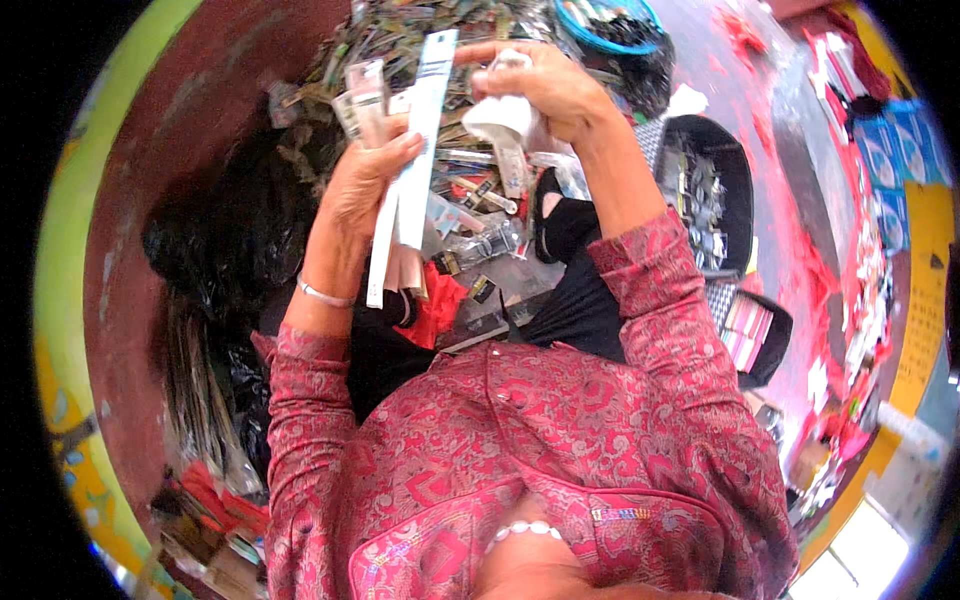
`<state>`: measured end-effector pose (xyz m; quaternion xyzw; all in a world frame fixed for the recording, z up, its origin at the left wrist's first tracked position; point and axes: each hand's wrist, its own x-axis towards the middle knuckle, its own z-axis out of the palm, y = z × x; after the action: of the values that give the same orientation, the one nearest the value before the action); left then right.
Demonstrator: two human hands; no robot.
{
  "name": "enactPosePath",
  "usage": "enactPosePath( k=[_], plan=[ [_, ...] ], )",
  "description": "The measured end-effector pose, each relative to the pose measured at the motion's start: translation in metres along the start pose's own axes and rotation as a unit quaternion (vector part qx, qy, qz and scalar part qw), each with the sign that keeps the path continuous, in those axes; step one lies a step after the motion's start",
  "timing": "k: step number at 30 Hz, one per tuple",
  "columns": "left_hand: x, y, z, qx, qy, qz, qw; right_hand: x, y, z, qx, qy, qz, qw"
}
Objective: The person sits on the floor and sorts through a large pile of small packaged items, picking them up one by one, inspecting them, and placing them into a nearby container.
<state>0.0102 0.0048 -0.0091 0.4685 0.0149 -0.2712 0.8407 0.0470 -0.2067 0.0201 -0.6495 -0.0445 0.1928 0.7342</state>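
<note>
My left hand is closed around a bunch of flat, narrow pieces. Longest among them is a pale blue-white strip, ruler-like in shape, standing up past my thumb. A white strip hangs below the same hand, and some clear-wrapped pieces stick out above it. My right hand grips a crumpled white cloth or paper; which of the two I cannot tell. Its outstretched finger reaches close to the top of the pale strip; whether they touch is unclear.
A heap of mixed small packages covers the ground between my legs and beyond. Black plastic bags lie at the left. On the right stand a black case of small packets, another with pink-striped packets, and a blue basket farther off.
</note>
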Motion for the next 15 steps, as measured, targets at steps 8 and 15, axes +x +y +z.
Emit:
enactPosePath(
  k=[8, 15],
  plan=[
    [-0.001, -0.003, 0.001, -0.085, -0.053, -0.052, 0.994, 0.012, 0.008, 0.021, 0.165, -0.100, 0.018, 0.981],
    [0.016, -0.009, -0.014, -0.078, 0.059, -0.057, 0.994, 0.009, -0.004, -0.002, 0.270, -0.014, 0.058, 0.961]
  ],
)
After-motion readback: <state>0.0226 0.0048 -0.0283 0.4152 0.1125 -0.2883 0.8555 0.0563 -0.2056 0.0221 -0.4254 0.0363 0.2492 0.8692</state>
